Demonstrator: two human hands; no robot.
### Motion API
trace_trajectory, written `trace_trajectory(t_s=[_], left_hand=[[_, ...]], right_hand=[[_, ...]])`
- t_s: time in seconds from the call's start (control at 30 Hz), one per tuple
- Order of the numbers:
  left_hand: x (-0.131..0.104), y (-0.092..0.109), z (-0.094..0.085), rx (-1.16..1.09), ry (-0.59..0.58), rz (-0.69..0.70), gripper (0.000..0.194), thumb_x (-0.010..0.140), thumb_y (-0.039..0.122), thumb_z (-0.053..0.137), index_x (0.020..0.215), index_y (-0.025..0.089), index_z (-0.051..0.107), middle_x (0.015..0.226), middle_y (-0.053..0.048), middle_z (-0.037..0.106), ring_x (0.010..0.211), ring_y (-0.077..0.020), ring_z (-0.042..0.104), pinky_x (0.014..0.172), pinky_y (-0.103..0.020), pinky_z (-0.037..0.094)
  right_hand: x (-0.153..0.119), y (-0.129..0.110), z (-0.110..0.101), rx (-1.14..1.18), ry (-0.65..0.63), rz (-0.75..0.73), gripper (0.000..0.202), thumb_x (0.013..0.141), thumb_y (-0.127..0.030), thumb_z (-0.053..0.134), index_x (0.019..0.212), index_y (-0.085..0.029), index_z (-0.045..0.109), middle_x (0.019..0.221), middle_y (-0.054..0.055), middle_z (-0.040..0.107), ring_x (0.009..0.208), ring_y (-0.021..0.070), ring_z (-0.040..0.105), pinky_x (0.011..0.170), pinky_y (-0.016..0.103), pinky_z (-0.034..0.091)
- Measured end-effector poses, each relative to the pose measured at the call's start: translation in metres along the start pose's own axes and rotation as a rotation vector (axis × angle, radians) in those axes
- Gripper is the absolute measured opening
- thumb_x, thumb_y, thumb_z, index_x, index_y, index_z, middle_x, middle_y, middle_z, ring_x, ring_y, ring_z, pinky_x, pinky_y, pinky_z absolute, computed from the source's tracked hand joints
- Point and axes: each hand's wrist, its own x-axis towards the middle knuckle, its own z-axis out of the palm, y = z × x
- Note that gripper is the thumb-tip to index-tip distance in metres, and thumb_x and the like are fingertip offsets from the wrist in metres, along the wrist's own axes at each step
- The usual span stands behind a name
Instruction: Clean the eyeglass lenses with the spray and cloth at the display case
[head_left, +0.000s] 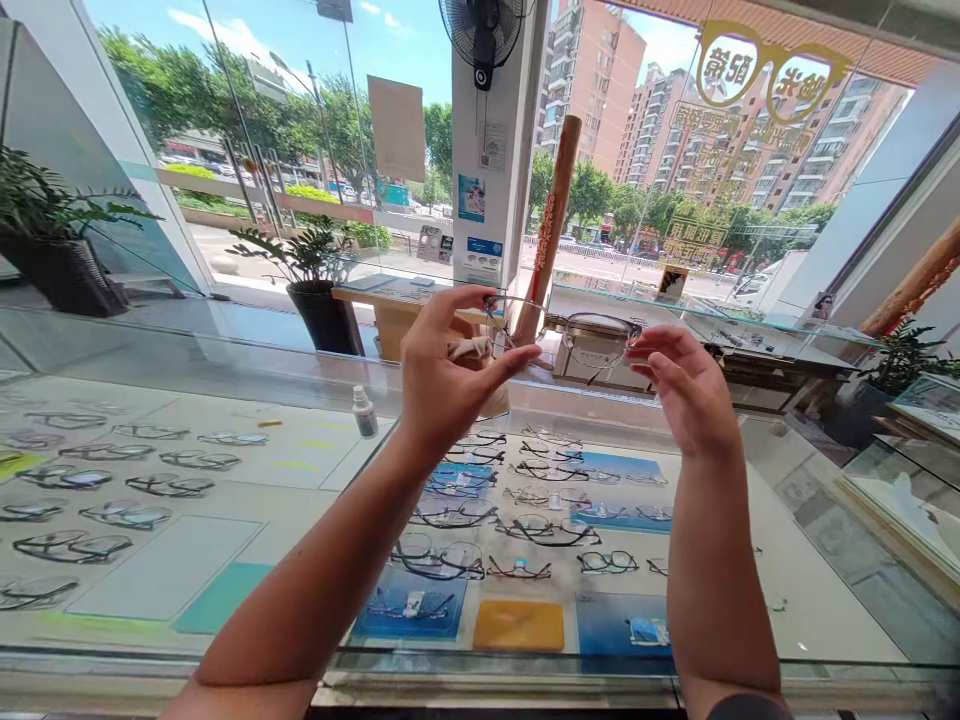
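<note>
A pair of thin-rimmed glasses point(600, 325) is held up in front of me, above the glass display counter. My left hand point(457, 370) grips one side of the frame between thumb and fingers, and a crumpled light cloth point(471, 349) is tucked in its palm. My right hand point(690, 385) pinches the other side near the hinge with its fingertips. Through the clear lenses the background shows. Both forearms reach over the counter.
Rows of glasses point(547, 530) lie inside the glass counter point(810, 560), with an orange cloth point(519, 626) near its front. A small white bottle point(364, 412) stands on top, left of my left hand. Beyond are potted plants point(322, 305) and a wall fan point(482, 35).
</note>
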Motion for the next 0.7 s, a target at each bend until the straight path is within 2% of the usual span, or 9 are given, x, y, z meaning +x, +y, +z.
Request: trace_trajectory(t_s=[0.13,0.23,0.33,0.43,0.7], left_hand=[[-0.002,0.011,-0.001,0.032,-0.011,-0.003,0.063,0.075,0.061,0.095,0.124,0.029,0.072,0.117,-0.004,0.076,0.085,-0.0186,0.064,0.076,-0.036,0.055],[-0.003,0.017,-0.002,0.035,-0.024,-0.009,0.063,0.076,0.063,0.094,0.124,0.029,0.072,0.116,-0.004,0.077,0.086,-0.019,0.064,0.076,-0.036,0.055],[-0.004,0.019,-0.003,0.039,-0.028,-0.027,0.063,0.077,0.062,0.094,0.125,0.028,0.072,0.117,-0.004,0.077,0.086,-0.0192,0.064,0.076,-0.037,0.055],[-0.005,0.019,-0.002,0.054,-0.025,-0.04,0.064,0.077,0.063,0.094,0.126,0.028,0.072,0.117,-0.004,0.077,0.086,-0.0193,0.063,0.077,-0.038,0.055],[-0.005,0.017,-0.001,0.073,-0.02,-0.024,0.062,0.078,0.06,0.094,0.126,0.027,0.072,0.115,-0.004,0.077,0.084,-0.0185,0.064,0.074,-0.036,0.055]], right_hand=[[-0.011,-0.013,0.032,-0.248,0.056,-0.262,0.061,0.083,-0.052,0.089,0.136,-0.034,0.066,0.132,0.006,0.073,0.124,0.0294,0.07,0.104,0.049,0.059],[-0.019,-0.019,0.044,-0.42,0.141,-0.353,0.061,0.084,-0.052,0.09,0.136,-0.032,0.067,0.136,0.007,0.072,0.122,0.0304,0.071,0.105,0.052,0.057],[-0.023,-0.021,0.05,-0.502,0.213,-0.377,0.05,0.088,-0.053,0.086,0.13,-0.029,0.069,0.123,0.006,0.076,0.113,0.0285,0.073,0.101,0.051,0.057],[-0.024,-0.022,0.053,-0.516,0.23,-0.396,0.046,0.089,-0.053,0.086,0.124,-0.028,0.07,0.115,0.005,0.078,0.107,0.0267,0.073,0.097,0.049,0.058],[-0.029,-0.027,0.058,-0.565,0.209,-0.4,0.055,0.087,-0.054,0.088,0.13,-0.027,0.068,0.116,0.005,0.077,0.106,0.0268,0.073,0.099,0.05,0.058]])
